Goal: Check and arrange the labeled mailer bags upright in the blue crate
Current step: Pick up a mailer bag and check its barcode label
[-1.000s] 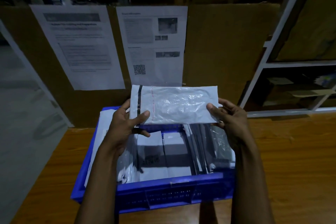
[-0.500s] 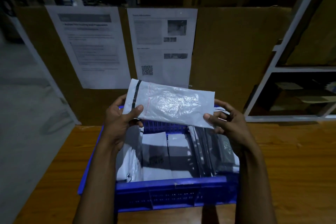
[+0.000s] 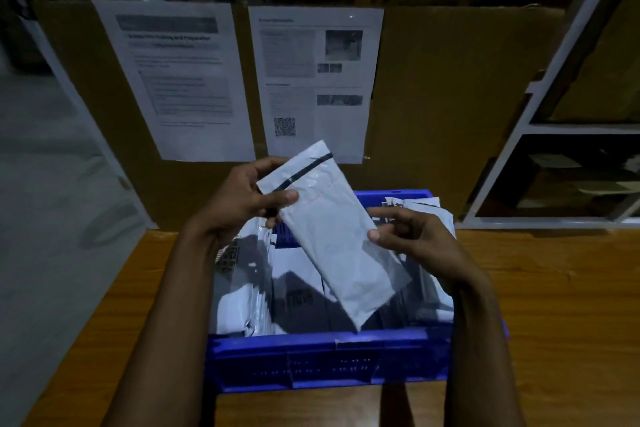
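Cardboard hung with printed sheets (image 3: pixel 313 80) backs your wooden table (image 3: pixel 554 288), where the blue crate (image 3: pixel 325 360) already holds many mailer bags (image 3: pixel 249 288) standing on edge, so much of the arranging looks done. One white mailer bag (image 3: pixel 332 236) is not yet slotted: it hangs tilted above the crate, plain side showing, dark strip at top, your left hand (image 3: pixel 239 204) pinching its upper end, your right hand (image 3: pixel 412 236) with thumb and fingers closed on its edge.
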Demonstrator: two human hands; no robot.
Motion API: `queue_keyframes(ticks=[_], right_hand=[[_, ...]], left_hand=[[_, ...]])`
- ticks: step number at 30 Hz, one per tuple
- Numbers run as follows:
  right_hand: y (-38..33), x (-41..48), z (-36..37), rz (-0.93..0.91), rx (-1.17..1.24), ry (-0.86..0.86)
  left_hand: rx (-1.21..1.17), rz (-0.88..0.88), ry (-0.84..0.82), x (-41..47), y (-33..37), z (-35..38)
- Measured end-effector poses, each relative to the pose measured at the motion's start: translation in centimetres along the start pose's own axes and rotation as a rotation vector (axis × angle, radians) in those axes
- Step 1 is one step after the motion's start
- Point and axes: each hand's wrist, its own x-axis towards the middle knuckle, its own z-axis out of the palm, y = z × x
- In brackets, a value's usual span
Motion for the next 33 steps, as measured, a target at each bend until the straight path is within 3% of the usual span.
queue_keyframes(ticks=[7, 12, 24, 30, 33], right_hand=[[-0.6, 0.2, 1.8, -0.038, 0.156, 0.054], [0.0, 0.7, 1.9, -0.055, 0.164, 0.166], [0.3, 1.3, 2.6, -0.011, 0.127, 0.174], [0.9, 2.0, 2.9, -0.105, 0.088, 0.228], [1.2, 2.3, 3.1, -0.224, -0.083, 0.347]], left_hand=[[-0.098, -0.031, 0.197, 1.7, -0.4, 1.4], [-0.089, -0.165, 0.128, 0.3, -3.5, 3.1], [-0.046, -0.033, 0.224, -0.2, -4.0, 3.6], [-0.028, 0.011, 0.331, -0.2, -5.1, 3.3], [-0.079, -0.042, 0.382, -0.5, -5.7, 3.5]])
